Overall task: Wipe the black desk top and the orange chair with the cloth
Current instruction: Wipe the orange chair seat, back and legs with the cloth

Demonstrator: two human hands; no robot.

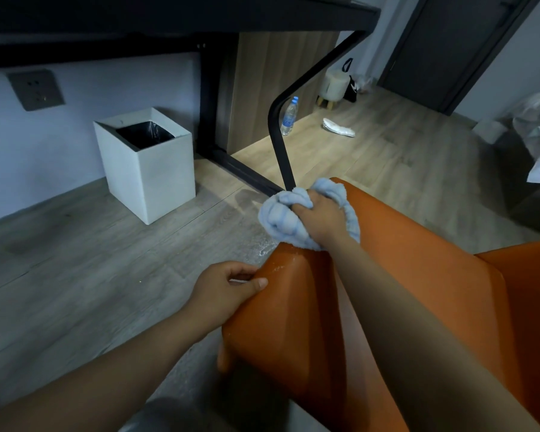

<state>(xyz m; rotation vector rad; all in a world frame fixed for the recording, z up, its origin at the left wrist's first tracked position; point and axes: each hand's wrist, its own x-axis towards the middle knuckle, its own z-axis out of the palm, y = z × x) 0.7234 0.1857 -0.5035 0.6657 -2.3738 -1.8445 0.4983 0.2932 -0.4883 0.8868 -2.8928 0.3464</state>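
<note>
Orange smooth-shelled chair (396,275) fills the lower right of the frame, and your right hand (320,221) has its fingers bunched tight round the fluffy light-blue cloth (281,219), pressing it on the chair's edge mid-frame. Your left hand (222,291) grips the chair's near corner, thumb on top.

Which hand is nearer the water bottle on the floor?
Right. The right hand grips the cloth at the far end of the orange chair, nearest the water bottle; the left hand holds the chair's side, farther back.

The fluffy light-blue cloth (279,221) sits bunched on the upper edge of the orange chair (434,275); the black desk (169,17) stands beyond it.
</note>
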